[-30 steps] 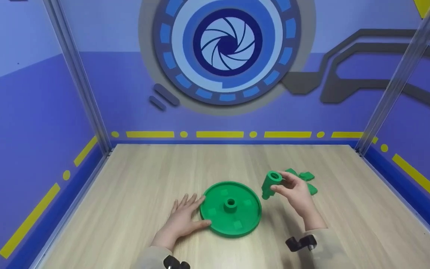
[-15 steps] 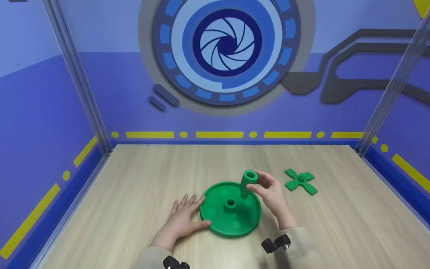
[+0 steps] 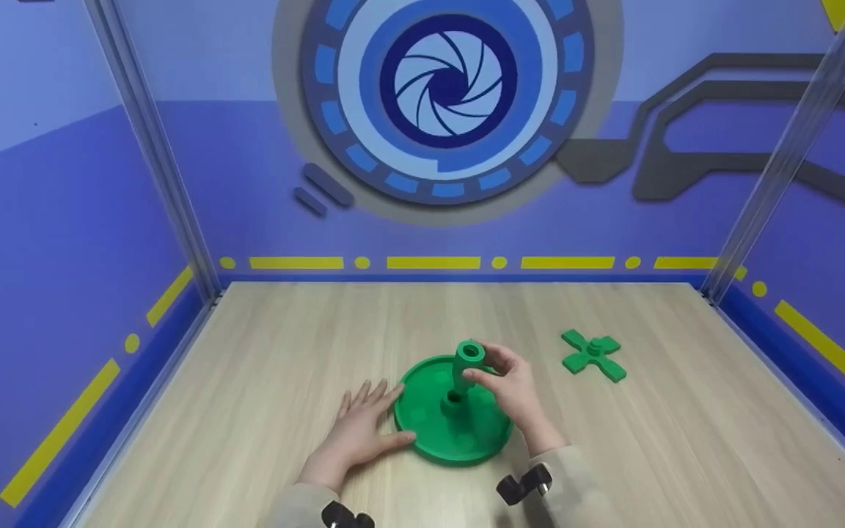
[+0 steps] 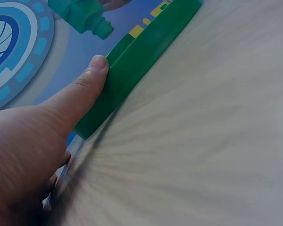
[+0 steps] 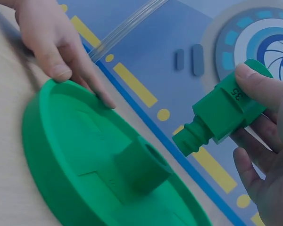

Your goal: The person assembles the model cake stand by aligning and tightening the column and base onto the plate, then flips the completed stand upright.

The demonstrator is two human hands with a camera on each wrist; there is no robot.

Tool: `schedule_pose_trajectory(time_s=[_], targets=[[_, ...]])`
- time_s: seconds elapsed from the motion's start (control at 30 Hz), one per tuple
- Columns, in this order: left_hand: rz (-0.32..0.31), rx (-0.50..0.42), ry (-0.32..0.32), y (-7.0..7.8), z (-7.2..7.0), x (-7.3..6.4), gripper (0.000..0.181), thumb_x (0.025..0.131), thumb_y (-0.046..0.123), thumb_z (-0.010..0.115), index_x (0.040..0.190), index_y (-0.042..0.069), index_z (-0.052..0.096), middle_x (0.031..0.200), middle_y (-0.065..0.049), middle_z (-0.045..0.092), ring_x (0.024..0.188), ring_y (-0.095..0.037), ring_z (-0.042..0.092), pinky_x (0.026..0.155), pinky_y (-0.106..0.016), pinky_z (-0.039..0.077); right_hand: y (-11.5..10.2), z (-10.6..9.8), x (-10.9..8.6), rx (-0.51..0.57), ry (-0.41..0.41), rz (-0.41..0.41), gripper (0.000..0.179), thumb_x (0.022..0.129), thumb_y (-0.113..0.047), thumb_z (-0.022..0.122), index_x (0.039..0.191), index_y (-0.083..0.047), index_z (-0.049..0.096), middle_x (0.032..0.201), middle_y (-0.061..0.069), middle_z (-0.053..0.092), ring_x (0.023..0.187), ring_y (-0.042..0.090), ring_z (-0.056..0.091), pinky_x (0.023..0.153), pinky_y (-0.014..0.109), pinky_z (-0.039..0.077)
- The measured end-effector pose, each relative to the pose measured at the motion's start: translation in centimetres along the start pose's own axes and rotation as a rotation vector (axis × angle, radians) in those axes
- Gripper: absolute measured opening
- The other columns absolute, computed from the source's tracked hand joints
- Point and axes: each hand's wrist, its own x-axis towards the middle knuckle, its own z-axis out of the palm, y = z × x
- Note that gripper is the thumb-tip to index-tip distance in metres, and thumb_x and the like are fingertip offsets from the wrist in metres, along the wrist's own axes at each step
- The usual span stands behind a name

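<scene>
A round green tray (image 3: 422, 436) with a raised rim lies on the table, a hollow socket (image 5: 144, 165) standing at its centre. My left hand (image 3: 360, 434) rests at the tray's left side, thumb and fingertips touching the rim, fingers fairly straight. Between thumb and fingers my right hand (image 3: 516, 392) holds a green post (image 3: 468, 359) with a hollow top. Its lower end is a narrow threaded tip, which points down toward the socket and shows apart from it in the right wrist view. A blocky middle with the number 35 sits on the post (image 5: 221, 110).
A green four-armed cross piece (image 3: 593, 356) with a knob in its middle lies on the table (image 3: 305, 330) to the right of the tray. Blue printed panels (image 3: 466, 235) enclose the back and sides, with metal posts (image 3: 166, 169) at the corners.
My right hand has carried the post leftward from beside the tray to above its central socket. The cross piece, partly covered before, shows whole. My left hand stays at the rim.
</scene>
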Motion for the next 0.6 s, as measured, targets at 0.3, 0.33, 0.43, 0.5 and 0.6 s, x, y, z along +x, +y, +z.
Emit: schedule_pose_trajectory(time_s=[0.3, 0.33, 0.43, 0.5, 0.6], targets=[[0.009, 0.0, 0.006, 0.1, -0.1, 0.1, 0.094, 0.085, 0.07, 0.069, 0.161, 0.023, 0.038, 0.169, -0.018, 0.03, 0.159, -0.045, 0.014, 0.129, -0.068, 0.001, 0.6, 0.4, -0.1, -0.025, -0.039, 0.007, 0.048, 0.087, -0.01, 0.082, 0.133, -0.007, 0.068, 0.126, 0.013, 0.073, 0.117, 0.019, 0.068, 0.108, 0.045, 0.055], [0.006, -0.001, 0.005, 0.1, -0.1, 0.1, 0.094, 0.085, 0.07, 0.069, 0.161, 0.023, 0.038, 0.169, -0.018, 0.03, 0.159, -0.045, 0.014, 0.129, -0.068, 0.001, 0.7, 0.4, -0.1, -0.027, -0.044, 0.004, 0.049, 0.087, -0.01, 0.082, 0.133, -0.006, 0.068, 0.126, 0.013, 0.073, 0.116, 0.018, 0.068, 0.109, 0.047, 0.054], [-0.007, -0.002, 0.001, 0.1, 0.0, 0.0, 0.094, 0.085, 0.07, 0.069, 0.161, 0.024, 0.038, 0.169, -0.017, 0.029, 0.16, -0.045, 0.013, 0.129, -0.067, 0.001, 0.9, 0.4, -0.1, -0.04, -0.059, -0.005, 0.05, 0.087, -0.01, 0.082, 0.134, -0.004, 0.067, 0.126, 0.016, 0.073, 0.115, 0.017, 0.069, 0.112, 0.054, 0.05], [-0.014, -0.005, -0.001, 0.2, 0.0, 0.0, 0.094, 0.085, 0.07, 0.069, 0.161, 0.024, 0.038, 0.169, -0.016, 0.029, 0.16, -0.044, 0.013, 0.129, -0.067, 0.001, 1.1, 0.4, -0.2, -0.048, -0.068, -0.011, 0.05, 0.087, -0.01, 0.082, 0.134, -0.003, 0.066, 0.126, 0.017, 0.073, 0.115, 0.017, 0.069, 0.113, 0.057, 0.048], [-0.016, -0.002, 0.001, 0.2, 0.0, 0.0, 0.094, 0.084, 0.071, 0.069, 0.161, 0.024, 0.038, 0.169, -0.016, 0.029, 0.16, -0.044, 0.013, 0.129, -0.067, 0.001, 1.3, 0.5, -0.1, -0.048, -0.074, -0.009, 0.051, 0.087, -0.009, 0.082, 0.135, -0.002, 0.065, 0.127, 0.018, 0.072, 0.117, 0.019, 0.068, 0.113, 0.059, 0.047]])
